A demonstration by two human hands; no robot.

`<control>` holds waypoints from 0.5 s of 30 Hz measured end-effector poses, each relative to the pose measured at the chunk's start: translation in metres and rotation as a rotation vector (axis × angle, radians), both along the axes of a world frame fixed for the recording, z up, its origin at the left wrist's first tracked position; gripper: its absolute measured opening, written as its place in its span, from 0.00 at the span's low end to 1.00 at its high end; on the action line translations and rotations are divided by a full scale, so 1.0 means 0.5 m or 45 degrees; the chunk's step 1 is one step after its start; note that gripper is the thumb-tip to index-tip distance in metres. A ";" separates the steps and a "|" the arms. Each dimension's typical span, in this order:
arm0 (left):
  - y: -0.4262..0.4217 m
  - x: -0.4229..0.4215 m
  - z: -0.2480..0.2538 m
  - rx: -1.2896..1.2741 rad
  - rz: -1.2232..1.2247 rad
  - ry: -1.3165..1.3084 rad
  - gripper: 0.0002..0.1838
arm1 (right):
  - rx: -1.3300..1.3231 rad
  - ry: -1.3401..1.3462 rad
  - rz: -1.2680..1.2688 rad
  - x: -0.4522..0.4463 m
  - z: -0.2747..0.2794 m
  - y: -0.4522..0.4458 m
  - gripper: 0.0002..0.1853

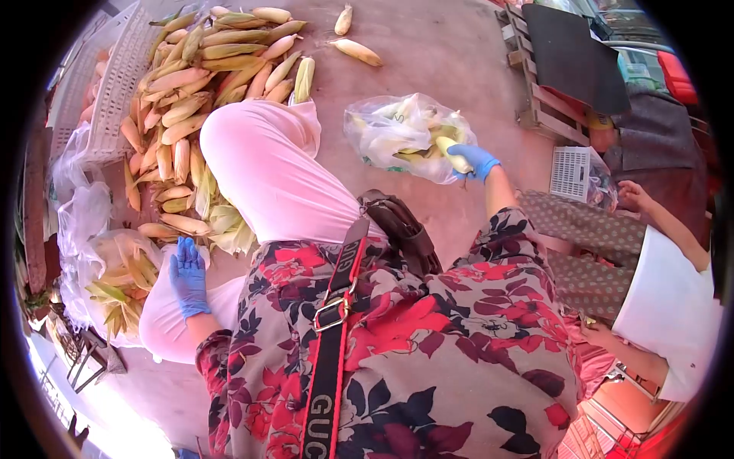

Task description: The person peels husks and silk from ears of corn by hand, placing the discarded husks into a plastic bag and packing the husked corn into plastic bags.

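Head view: from where I stood, floor (451,53) stretched from the corn heap (183,107) at left to a wooden pallet (539,116) at right. One pink-clad leg (267,176) blocked the way between the heap and a plastic bag (375,126) of corn, which had room around its far side. Blue-gloved, the right hand (479,161) curled round an ear (451,153) at the bag's right side; the left hand (189,279) gripped nothing, fingers nearly straight.

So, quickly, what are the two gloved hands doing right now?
Left hand: open, fingers extended, nothing seen in it.
Right hand: closed on an ear of corn, at the plastic bag.
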State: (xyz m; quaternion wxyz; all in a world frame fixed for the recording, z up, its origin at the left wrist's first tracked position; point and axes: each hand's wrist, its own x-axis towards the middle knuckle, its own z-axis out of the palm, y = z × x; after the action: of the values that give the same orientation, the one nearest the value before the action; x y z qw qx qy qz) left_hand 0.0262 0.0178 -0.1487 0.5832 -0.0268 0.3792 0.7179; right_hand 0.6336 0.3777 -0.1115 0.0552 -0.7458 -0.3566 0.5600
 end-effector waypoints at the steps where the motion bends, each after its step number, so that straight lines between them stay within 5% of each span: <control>1: -0.001 -0.004 0.005 -0.099 0.055 0.036 0.24 | -0.155 -0.088 0.070 0.007 -0.008 -0.020 0.25; 5: -0.027 -0.044 0.008 -0.108 0.081 0.014 0.23 | -0.102 -0.237 -0.169 0.021 -0.178 -0.048 0.24; 7: -0.022 -0.038 0.027 -0.110 0.089 0.047 0.23 | -0.024 -0.064 -0.270 0.058 -0.349 -0.038 0.27; 14: 0.017 -0.015 0.119 -0.140 0.175 0.072 0.22 | -0.245 0.644 -0.563 -0.077 -0.428 -0.060 0.24; 15: 0.039 -0.009 0.144 -0.222 0.226 0.124 0.22 | -0.252 0.428 -0.394 -0.099 -0.417 -0.042 0.21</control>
State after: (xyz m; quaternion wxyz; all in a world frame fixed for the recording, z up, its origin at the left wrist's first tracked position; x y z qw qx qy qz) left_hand 0.0216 0.0370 -0.0766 0.4939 -0.0761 0.4640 0.7314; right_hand 0.5843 0.3569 -0.3198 0.1255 -0.6897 -0.1674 0.6932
